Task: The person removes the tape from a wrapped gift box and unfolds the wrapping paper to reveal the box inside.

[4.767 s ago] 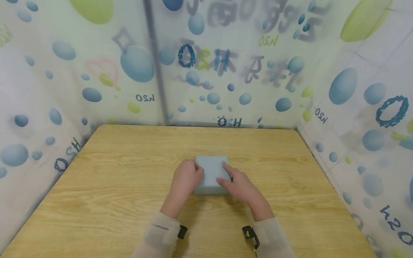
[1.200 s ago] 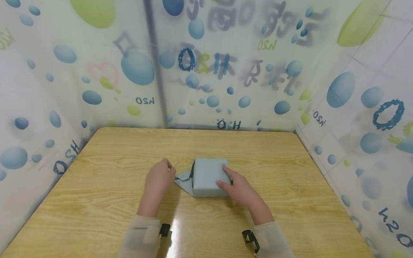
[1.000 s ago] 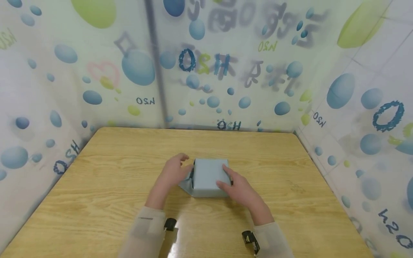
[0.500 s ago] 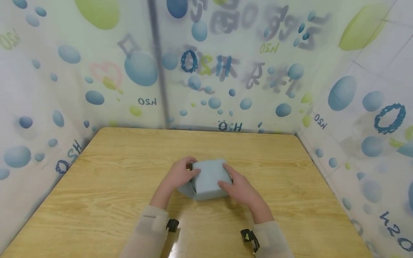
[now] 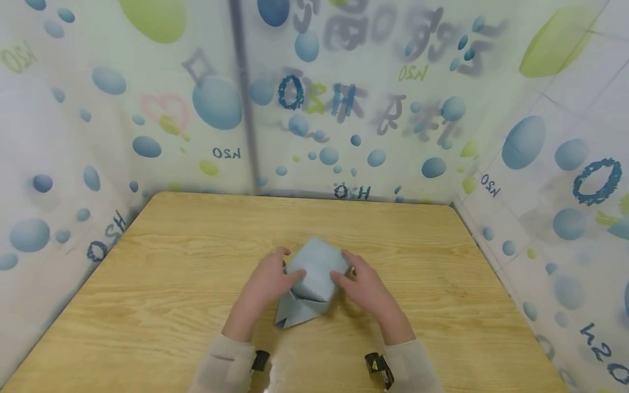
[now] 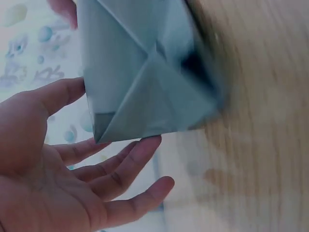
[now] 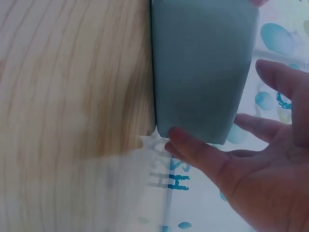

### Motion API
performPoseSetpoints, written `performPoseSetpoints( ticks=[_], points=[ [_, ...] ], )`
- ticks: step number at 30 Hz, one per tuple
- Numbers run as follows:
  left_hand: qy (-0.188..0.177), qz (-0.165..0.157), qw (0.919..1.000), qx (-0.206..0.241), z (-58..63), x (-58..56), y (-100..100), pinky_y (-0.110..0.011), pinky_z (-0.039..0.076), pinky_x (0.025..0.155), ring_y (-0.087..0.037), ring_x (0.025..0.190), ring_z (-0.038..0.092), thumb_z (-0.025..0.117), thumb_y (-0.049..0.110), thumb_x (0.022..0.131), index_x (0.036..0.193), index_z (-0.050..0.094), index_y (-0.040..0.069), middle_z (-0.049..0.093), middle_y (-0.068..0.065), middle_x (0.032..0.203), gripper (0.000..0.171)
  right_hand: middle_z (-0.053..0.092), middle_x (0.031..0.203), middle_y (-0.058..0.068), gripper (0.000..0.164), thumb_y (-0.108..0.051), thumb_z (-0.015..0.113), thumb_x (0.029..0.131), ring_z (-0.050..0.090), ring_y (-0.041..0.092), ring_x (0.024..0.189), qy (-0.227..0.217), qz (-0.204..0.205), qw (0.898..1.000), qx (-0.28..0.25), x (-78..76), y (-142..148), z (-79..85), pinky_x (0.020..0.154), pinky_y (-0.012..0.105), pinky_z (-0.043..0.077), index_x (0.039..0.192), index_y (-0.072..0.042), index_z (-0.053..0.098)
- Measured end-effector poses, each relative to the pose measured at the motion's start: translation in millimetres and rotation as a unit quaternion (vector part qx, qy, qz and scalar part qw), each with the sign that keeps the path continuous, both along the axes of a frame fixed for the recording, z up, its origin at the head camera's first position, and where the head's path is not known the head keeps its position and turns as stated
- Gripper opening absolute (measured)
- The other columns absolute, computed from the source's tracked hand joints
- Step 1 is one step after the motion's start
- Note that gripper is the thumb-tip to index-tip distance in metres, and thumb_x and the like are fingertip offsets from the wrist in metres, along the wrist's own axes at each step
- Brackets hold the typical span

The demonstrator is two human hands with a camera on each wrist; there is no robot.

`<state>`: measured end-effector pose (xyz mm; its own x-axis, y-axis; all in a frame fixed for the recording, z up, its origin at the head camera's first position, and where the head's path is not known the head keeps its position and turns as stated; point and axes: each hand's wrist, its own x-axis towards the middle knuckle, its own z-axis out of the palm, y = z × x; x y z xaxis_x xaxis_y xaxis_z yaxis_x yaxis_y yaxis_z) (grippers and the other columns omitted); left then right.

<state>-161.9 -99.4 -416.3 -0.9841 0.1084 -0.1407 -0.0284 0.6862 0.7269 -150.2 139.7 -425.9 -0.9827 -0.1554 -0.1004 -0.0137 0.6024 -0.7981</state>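
Note:
A small box wrapped in light blue-grey paper point(image 5: 317, 267) sits turned at an angle on the table in the head view. A pointed paper flap point(image 5: 300, 312) juts from its near left side. In the left wrist view, diagonal folds meet on the box's end point(image 6: 145, 63), with a dark gap beside them. My left hand point(image 5: 269, 279) holds the left side, thumb on the top edge, fingers against the side. On the opposite side, my right hand point(image 5: 366, 281) holds it with the thumb over the top. A smooth, unbroken box side point(image 7: 203, 67) fills the right wrist view.
The wooden table point(image 5: 196, 240) extends around the box on all sides. A patterned curtain point(image 5: 314, 109) with bubbles and letters hangs behind its far edge and along both sides. Black wrist devices point(image 5: 375, 363) are worn at both cuffs.
The box has turned counterclockwise, so its flap moved from the left towards me. My left hand left the flap's tip and came onto the box; my right hand stayed on the right side.

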Motion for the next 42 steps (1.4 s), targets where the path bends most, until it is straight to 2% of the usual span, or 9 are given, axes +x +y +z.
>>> performPoseSetpoints(
  ticks=[3, 8, 11, 14, 17, 20, 25, 32, 42],
  points=[
    [0.009, -0.011, 0.9996, -0.023, -1.0, 6.8, 9, -0.055, 0.060, 0.097, -0.040, 0.126, 0.067, 0.073, 0.038, 0.101, 0.156, 0.044, -0.002, 0.062, -0.028, 0.145, 0.074, 0.030, 0.172, 0.027, 0.071, -0.040, 0.066, 0.105, 0.041, 0.052, 0.152, -0.014, -0.002, 1.000, 0.005, 1.4, 0, 2.6, 0.122, 0.067, 0.038, 0.165, -0.013, 0.039],
    [0.026, -0.017, 0.9988, -0.039, -2.4, 15.5, 24, -0.055, 0.062, 0.095, -0.043, 0.125, 0.068, 0.071, 0.040, 0.102, 0.156, 0.040, -0.009, 0.060, -0.033, 0.146, 0.080, 0.036, 0.171, 0.022, 0.073, -0.041, 0.069, 0.104, 0.043, 0.049, 0.152, -0.033, 0.004, 0.999, 0.000, 0.5, -1, 4.7, 0.120, 0.064, 0.043, 0.166, -0.018, 0.039],
    [0.049, -0.006, 0.9974, -0.052, -0.5, 18.5, 29, -0.054, 0.062, 0.093, -0.043, 0.121, 0.070, 0.069, 0.041, 0.103, 0.153, 0.044, -0.011, 0.064, -0.033, 0.140, 0.075, 0.039, 0.170, 0.021, 0.071, -0.038, 0.069, 0.104, 0.047, 0.046, 0.150, -0.039, 0.011, 0.999, 0.006, -1.1, -1, 3.3, 0.119, 0.061, 0.045, 0.165, -0.018, 0.040],
    [0.084, 0.017, 0.9940, -0.068, 0.5, 17.0, 33, -0.051, 0.064, 0.087, -0.039, 0.113, 0.072, 0.068, 0.042, 0.104, 0.148, 0.052, -0.007, 0.067, -0.029, 0.135, 0.067, 0.041, 0.169, 0.021, 0.070, -0.037, 0.069, 0.104, 0.050, 0.044, 0.149, -0.045, 0.013, 0.999, 0.015, -2.5, -1, 2.7, 0.118, 0.060, 0.047, 0.165, -0.018, 0.040],
    [0.107, 0.039, 0.9914, -0.063, 0.4, 11.7, 39, -0.045, 0.063, 0.077, -0.032, 0.099, 0.072, 0.071, 0.041, 0.102, 0.137, 0.060, 0.000, 0.067, -0.025, 0.133, 0.055, 0.042, 0.168, 0.021, 0.070, -0.038, 0.070, 0.103, 0.051, 0.043, 0.148, -0.049, 0.015, 0.998, 0.020, -3.5, 0, 3.7, 0.118, 0.060, 0.047, 0.164, -0.019, 0.042],
    [0.104, 0.049, 0.9923, -0.046, -0.6, 6.8, 45, -0.038, 0.059, 0.070, -0.026, 0.089, 0.068, 0.075, 0.040, 0.100, 0.122, 0.064, 0.006, 0.064, -0.023, 0.138, 0.042, 0.043, 0.168, 0.021, 0.070, -0.039, 0.071, 0.103, 0.052, 0.042, 0.148, -0.053, 0.016, 0.998, 0.019, -4.1, 1, 4.0, 0.117, 0.060, 0.048, 0.164, -0.019, 0.043],
    [0.087, 0.058, 0.9940, -0.033, -2.5, 1.9, 50, -0.037, 0.058, 0.072, -0.027, 0.093, 0.068, 0.078, 0.036, 0.098, 0.107, 0.066, 0.012, 0.057, -0.022, 0.149, 0.029, 0.042, 0.168, 0.020, 0.071, -0.040, 0.071, 0.102, 0.051, 0.042, 0.148, -0.053, 0.018, 0.998, 0.014, -5.8, 3, 1.5, 0.117, 0.059, 0.048, 0.164, -0.020, 0.043],
    [0.081, 0.058, 0.9941, -0.042, -1.8, -0.5, 48, -0.041, 0.060, 0.075, -0.032, 0.100, 0.068, 0.074, 0.031, 0.100, 0.104, 0.068, 0.013, 0.055, -0.023, 0.151, 0.019, 0.040, 0.169, 0.020, 0.071, -0.040, 0.070, 0.103, 0.043, 0.042, 0.155, -0.054, 0.021, 0.998, 0.008, -7.7, 3, 0.0, 0.122, 0.061, 0.042, 0.165, -0.020, 0.041],
    [0.116, 0.049, 0.9896, -0.069, -0.5, -0.1, 48, -0.038, 0.058, 0.068, -0.027, 0.085, 0.066, 0.070, 0.021, 0.097, 0.102, 0.073, 0.011, 0.064, -0.024, 0.140, 0.012, 0.041, 0.169, 0.021, 0.070, -0.038, 0.069, 0.104, 0.043, 0.042, 0.154, -0.053, 0.025, 0.998, 0.005, -4.1, 3, 2.2, 0.122, 0.060, 0.042, 0.165, -0.016, 0.041]
  ],
)
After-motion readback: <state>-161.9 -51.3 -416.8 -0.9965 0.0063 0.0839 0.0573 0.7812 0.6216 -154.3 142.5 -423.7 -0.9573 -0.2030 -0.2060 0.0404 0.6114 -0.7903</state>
